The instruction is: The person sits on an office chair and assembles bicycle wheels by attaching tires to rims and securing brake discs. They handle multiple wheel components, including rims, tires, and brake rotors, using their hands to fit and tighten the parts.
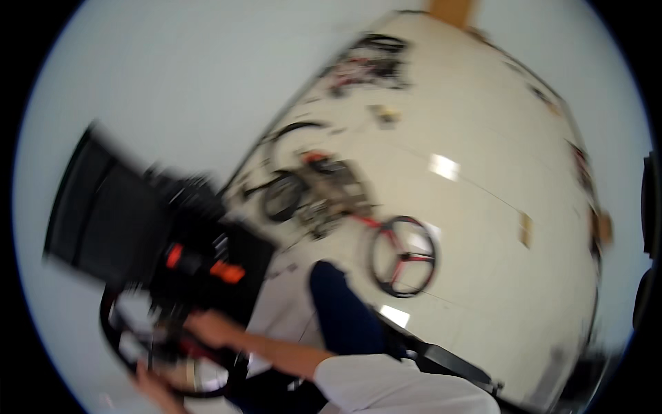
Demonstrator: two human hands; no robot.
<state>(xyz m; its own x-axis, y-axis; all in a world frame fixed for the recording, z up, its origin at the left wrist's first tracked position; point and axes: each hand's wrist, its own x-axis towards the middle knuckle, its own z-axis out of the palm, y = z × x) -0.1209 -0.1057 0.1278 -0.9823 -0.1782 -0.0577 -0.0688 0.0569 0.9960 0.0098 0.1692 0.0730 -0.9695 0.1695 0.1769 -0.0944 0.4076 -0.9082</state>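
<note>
A black steering wheel (109,321) with a thick rim stands at the lower left, seen at a slant and blurred. My right hand (212,328) reaches over to the hub and the near side of the rim. Its fingers are smeared, and I cannot tell what they hold. At the lower edge of the view my left hand (155,388) is beside the rim, its fingers partly hidden and blurred. Beyond the wheel is a black stand (252,259) bearing orange parts (227,272). A large dark screen (110,207) rises behind it.
A red-and-black three-spoke wheel (403,257) stands on the pale tiled floor (476,228) beside a blurred bike-like machine (324,186). More dark and red equipment (369,65) sits farther along the wall. My blue-clad knee (345,310) is close to my right arm.
</note>
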